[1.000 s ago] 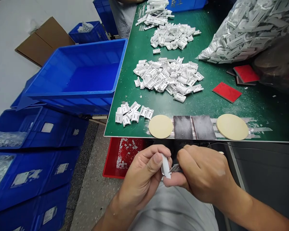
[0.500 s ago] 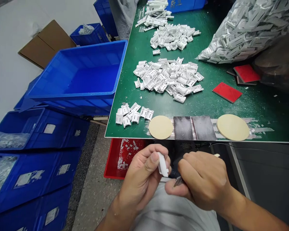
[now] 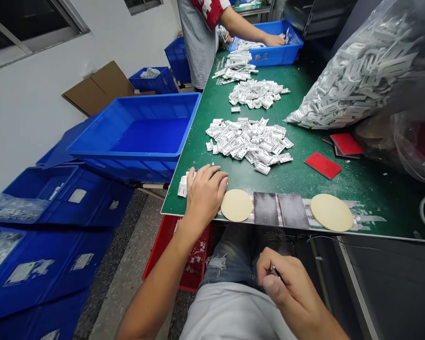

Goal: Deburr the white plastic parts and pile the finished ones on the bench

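"So, where is the left hand point(image 3: 206, 193)?"

"Over a small cluster of slotted white plastic pieces point(image 3: 182, 188), near the front left corner of the green tabletop point(image 3: 262, 183). It is palm down, fingers slightly bent and a little apart. Part of the cluster shows just left of it; the rest is covered, so I can't tell whether it grips a piece."

"And the right hand point(image 3: 290, 285)?"

"Above the lap, off the table, curled around a slim dark metallic tool point(image 3: 275, 272). Only a tip shows; the rest is hidden in the fist."

"What's about them?"

"Just right of the left hand is a round cream disc point(image 3: 236, 206), then two dark rectangular plates point(image 3: 266, 208) and a second cream disc point(image 3: 332, 212), all along the front edge. Behind them lies a larger heap of white pieces point(image 3: 248, 140)."

"Anyone else?"

"Yes, at the far end: a co-worker's hand point(image 3: 274, 40) reaches into a shallow blue plastic bin point(image 3: 278, 57). I can't make out its grip."
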Available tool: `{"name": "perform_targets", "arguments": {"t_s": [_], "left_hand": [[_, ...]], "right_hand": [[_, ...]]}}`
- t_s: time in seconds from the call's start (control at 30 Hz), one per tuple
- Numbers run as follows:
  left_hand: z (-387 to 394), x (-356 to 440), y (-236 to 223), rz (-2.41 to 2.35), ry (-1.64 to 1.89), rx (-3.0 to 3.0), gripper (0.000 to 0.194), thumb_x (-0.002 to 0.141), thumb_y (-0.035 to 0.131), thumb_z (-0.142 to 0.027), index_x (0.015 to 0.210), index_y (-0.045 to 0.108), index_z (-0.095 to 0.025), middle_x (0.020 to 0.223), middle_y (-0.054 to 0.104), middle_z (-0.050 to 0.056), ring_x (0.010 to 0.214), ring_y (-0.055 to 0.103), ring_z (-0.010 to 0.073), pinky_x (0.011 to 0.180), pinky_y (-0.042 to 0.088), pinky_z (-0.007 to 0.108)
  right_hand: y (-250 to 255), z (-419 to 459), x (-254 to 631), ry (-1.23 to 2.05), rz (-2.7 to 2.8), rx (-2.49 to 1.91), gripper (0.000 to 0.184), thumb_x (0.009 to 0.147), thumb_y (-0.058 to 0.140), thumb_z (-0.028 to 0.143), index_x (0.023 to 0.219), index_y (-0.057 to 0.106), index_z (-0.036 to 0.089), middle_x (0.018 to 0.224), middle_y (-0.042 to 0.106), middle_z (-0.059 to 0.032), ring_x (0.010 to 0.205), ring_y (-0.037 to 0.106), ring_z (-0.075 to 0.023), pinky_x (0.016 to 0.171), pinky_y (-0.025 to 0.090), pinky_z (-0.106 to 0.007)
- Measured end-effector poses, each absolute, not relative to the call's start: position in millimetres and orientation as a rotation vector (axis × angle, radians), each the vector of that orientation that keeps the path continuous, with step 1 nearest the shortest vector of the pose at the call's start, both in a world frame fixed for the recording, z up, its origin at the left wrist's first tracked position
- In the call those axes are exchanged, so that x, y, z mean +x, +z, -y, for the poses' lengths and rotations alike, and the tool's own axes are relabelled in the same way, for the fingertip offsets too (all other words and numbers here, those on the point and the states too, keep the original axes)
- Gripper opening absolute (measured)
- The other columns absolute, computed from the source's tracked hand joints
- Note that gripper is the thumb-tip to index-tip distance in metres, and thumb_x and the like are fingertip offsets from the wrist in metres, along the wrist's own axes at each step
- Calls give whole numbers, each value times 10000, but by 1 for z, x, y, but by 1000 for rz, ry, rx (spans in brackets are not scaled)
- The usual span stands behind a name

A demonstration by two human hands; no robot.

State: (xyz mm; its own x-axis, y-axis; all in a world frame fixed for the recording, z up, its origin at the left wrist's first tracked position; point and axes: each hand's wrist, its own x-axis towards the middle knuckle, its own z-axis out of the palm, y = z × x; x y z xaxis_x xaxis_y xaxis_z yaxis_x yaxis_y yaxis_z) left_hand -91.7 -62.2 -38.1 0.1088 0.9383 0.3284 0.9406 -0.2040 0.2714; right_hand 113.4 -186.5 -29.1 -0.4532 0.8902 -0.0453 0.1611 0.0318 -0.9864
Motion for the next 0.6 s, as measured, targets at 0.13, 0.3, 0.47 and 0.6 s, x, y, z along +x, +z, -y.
{"name": "perform_targets", "arguments": {"t_s": [0.13,0.3,0.47,0.6], "left_hand": [[53,-93,-41,1980,-679,-2309,223,988,506,-305,1067,713,-280,1209,698,27,1191,577,242,1140,286,502],[58,-102,-32,1986,-676,-2201,286,974,518,-407,1128,712,-265,1326,639,62,1310,485,281,1155,266,502],[69,-112,-33,2138,-544,-1975,685,829,578,-684,1383,575,-281,1526,445,140,1416,335,401,1125,275,600],[65,-113,-42,2165,-404,-2092,606,887,526,-631,1391,566,-297,1506,478,126,1393,382,380,1098,337,565]], "right_hand": [[-32,183,121,1747,1459,-1072,524,942,420,662,752,531,187,643,401,37,588,367,-95,541,245,-246],[-33,181,126,2060,1057,-936,525,887,520,690,763,516,180,585,290,83,510,209,-59,479,154,-232],[-36,180,125,2107,1014,-880,500,900,550,648,765,522,168,565,302,89,493,211,-42,460,144,-214],[-43,179,128,2340,830,-663,407,894,637,557,992,574,167,596,348,100,469,228,-23,435,191,-166]]}}
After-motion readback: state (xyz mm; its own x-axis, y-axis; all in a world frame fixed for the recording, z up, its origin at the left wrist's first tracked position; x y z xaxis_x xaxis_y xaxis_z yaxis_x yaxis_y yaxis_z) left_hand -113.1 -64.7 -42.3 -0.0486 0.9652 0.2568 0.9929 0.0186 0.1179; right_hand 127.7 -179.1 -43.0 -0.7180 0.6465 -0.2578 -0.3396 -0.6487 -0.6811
